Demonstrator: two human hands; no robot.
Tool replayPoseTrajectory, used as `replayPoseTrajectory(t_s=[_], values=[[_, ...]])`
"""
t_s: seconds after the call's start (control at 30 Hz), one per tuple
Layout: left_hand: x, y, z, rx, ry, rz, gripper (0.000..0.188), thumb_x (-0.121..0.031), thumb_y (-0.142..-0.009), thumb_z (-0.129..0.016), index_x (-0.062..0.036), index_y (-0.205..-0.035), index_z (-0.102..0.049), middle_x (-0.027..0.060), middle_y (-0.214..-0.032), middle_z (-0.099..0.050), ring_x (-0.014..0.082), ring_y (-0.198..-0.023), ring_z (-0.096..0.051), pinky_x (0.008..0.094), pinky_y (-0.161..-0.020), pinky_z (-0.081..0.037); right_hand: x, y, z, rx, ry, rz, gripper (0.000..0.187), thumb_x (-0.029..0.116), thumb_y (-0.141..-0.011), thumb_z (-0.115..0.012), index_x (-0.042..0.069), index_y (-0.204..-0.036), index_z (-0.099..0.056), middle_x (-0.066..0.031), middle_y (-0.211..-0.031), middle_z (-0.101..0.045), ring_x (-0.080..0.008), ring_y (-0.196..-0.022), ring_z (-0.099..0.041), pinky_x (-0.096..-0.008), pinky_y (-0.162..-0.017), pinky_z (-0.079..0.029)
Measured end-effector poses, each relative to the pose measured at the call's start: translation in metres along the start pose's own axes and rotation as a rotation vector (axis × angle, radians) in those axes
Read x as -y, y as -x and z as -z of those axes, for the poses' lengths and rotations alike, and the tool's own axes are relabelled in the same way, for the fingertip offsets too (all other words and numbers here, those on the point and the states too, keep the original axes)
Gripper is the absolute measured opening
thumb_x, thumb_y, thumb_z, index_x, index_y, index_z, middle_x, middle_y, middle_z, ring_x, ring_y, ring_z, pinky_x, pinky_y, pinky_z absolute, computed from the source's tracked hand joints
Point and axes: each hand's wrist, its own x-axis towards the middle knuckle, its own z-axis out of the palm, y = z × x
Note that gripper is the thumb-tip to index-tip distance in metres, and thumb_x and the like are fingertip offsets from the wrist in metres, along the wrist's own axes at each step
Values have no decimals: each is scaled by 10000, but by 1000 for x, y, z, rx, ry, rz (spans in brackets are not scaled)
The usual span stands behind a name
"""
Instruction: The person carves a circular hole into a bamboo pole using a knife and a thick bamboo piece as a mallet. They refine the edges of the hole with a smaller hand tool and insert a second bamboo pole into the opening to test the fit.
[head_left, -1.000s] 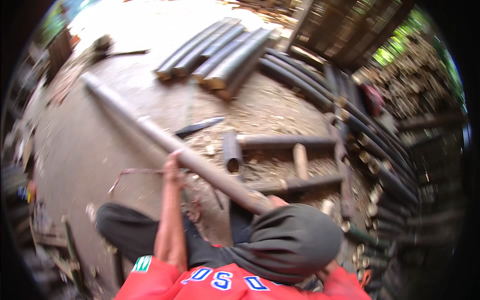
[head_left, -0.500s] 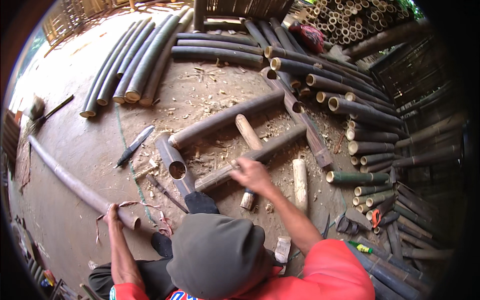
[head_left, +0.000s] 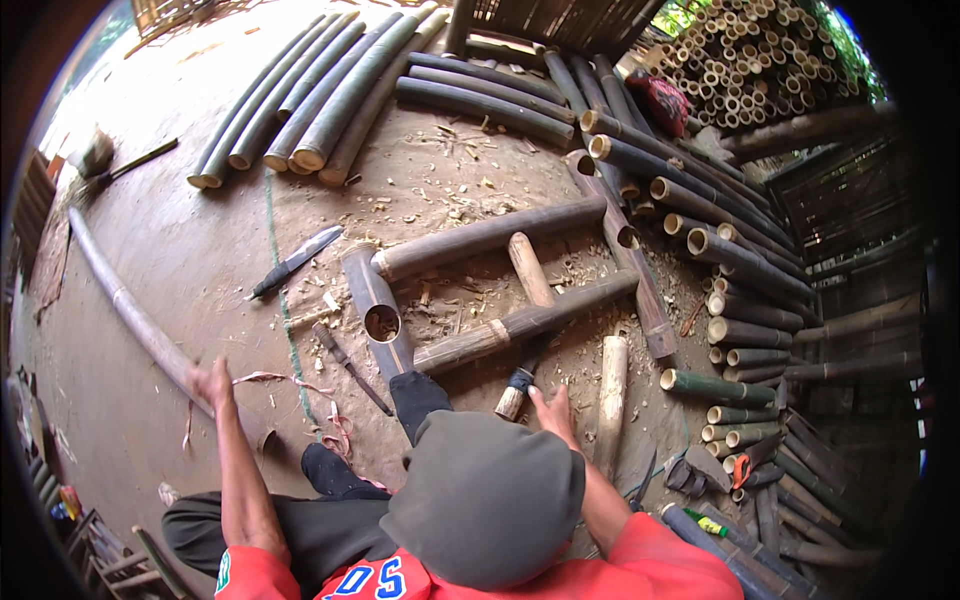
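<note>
My left hand (head_left: 209,382) is at the near part of a long brown bamboo pole (head_left: 140,315), its fingers loosely apart; whether it touches the pole I cannot tell. A reddish strip (head_left: 268,377) trails beside it. My right hand (head_left: 556,412) is open, thumb and forefinger spread, just right of a wooden tool handle (head_left: 512,398) bound in black. Beyond the handle, a dark, narrow part runs toward a bamboo crossbar (head_left: 570,305). The crossbar belongs to a ladder-like bamboo frame, with a holed side piece (head_left: 368,290) at left and another (head_left: 643,285) at right.
A sheathed-looking knife (head_left: 295,262) and a thin stick-like tool (head_left: 352,368) lie left of the frame. A pale peeled bamboo length (head_left: 611,395) lies right of my hand. Stacked bamboo poles (head_left: 755,265) line the right side; more poles (head_left: 340,95) lie far left. Shavings litter the ground.
My right hand has left the crossbar and come nearer, down beside the tool handle. My left hand has loosened from its grip on the pole. The whole view has shifted slightly.
</note>
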Motion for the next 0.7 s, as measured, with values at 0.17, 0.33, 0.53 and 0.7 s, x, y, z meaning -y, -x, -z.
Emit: replayPoseTrajectory(t_s=[0.17, 0.33, 0.53, 0.7], values=[[-212, 77, 46, 1023, 755, -250, 381, -57, -894, -777, -5, -1258, -678, 92, -1062, -735, 192, -990, -707, 339, -875, -589, 50, -28, -28, -7, 90, -34, 700, 572, -878, -778, 22, -1247, -551, -235, -1256, -705, -471, -1146, -675, -534, -1009, -519], [-290, 157, 89, 1132, 662, -568, 367, -76, -912, -783, -40, -1262, -679, 96, -1107, -761, 167, -1023, -733, 351, -947, -597, 33, -21, 22, 67, 152, 176, 676, 509, -860, -795, 34, -1278, -560, -218, -1269, -699, -426, -1167, -662, -511, -1016, -522], [-354, 232, 133, 1198, 850, -935, 449, -145, -852, -794, -43, -1258, -631, 182, -1118, -688, 408, -1082, -695, 493, -893, -580, 78, -29, 33, 317, 285, 461, 661, 433, -837, -815, 48, -1315, -570, -199, -1284, -691, -372, -1191, -647, -484, -1023, -525], [-383, 252, 111, 1084, 850, -1197, 466, -112, -766, -764, -64, -1197, -593, 133, -1121, -609, 344, -1150, -616, 474, -913, -528, 133, -39, 19, 570, 373, 656, 663, 370, -819, -831, 59, -1347, -579, -183, -1296, -685, -327, -1212, -634, -461, -1030, -528]])
